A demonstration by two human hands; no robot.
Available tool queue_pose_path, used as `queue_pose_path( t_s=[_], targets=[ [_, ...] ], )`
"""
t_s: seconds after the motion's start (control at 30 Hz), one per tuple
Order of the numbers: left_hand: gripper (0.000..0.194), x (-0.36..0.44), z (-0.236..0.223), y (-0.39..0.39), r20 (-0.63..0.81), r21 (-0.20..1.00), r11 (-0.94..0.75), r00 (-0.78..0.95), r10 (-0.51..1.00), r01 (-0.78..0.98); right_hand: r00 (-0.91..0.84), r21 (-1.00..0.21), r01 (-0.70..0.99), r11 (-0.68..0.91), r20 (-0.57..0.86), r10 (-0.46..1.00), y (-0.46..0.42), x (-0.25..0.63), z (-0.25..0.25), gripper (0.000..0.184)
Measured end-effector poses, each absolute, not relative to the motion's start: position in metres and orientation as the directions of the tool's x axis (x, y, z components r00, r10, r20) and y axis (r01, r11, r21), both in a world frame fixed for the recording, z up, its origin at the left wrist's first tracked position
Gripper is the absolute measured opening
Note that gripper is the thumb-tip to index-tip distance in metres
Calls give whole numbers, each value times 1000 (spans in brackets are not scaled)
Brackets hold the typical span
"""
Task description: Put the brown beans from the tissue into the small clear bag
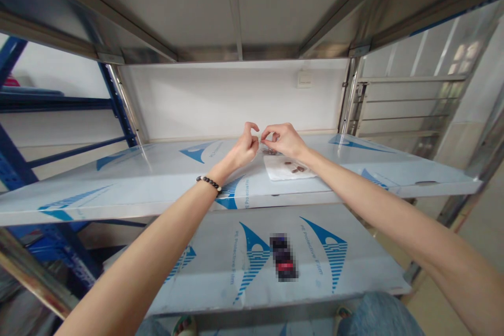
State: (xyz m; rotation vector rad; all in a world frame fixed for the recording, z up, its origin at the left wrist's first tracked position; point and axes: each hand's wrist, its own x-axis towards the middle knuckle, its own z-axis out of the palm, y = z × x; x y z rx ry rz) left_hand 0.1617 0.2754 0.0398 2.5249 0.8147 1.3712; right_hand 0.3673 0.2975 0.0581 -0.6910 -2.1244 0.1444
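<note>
Brown pieces (297, 169), small and oblong, lie on a white sheet (275, 172), right of the middle of the upper shelf (129, 184). More brown pieces (270, 151) sit in a cluster near the sheet's far left corner, just below the hands. The right hand (282, 139) hovers above this cluster, thumb and index fingertips drawn together; I cannot tell whether anything is pinched between them. Just to its left, the left hand (247, 146) has its index finger bent and raised apart from the thumb, the other fingers curled; whether they grip anything I cannot tell. A bead bracelet (209, 182) circles the left wrist. Printed protective film (197, 152) covers the upper shelf and the nearer, lower shelf (212, 273), on which a pixelated dark object (282, 257) lies. A light switch (304, 79) is on the far white wall (236, 94)
</note>
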Motion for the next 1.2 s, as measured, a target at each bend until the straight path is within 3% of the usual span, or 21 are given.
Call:
queue_pose_path(
  t_s=[0.27, 0.6, 0.77, 0.87, 0.93, 1.0, 1.07, 1.2],
  targets=[
    [34, 162, 39, 276, 745, 338, -855, 443, 499, 394, -531, -303, 450, 840, 665, 525, 296, 368, 59, 8],
    [35, 160, 43, 280, 776, 363, -839, 367, 513, 406, -660, -188, 390, 901, 626, 416, 281, 366, 64, 24],
    [37, 160, 45, 277, 783, 324, -818, 351, 514, 475, -569, -287, 283, 915, 718, 401, 292, 364, 66, 7],
    [41, 159, 45, 274, 767, 287, -789, 363, 529, 543, -418, -415, 284, 864, 758, 501, 302, 373, 71, 11],
    [44, 159, 45, 274, 749, 274, -775, 378, 544, 570, -479, -496, 372, 785, 622, 619, 307, 386, 77, 10],
    [46, 158, 43, 276, 718, 269, -769, 412, 561, 580, -629, -525, 526, 669, 289, 722, 310, 401, 81, 8],
    [49, 157, 41, 281, 682, 267, -772, 453, 574, 577, -661, -499, 635, 589, 43, 749, 310, 413, 83, 11],
    [48, 153, 34, 295, 644, 252, -785, 507, 573, 566, -661, -500, 668, 552, -57, 748, 312, 422, 82, 22]
  ],
)
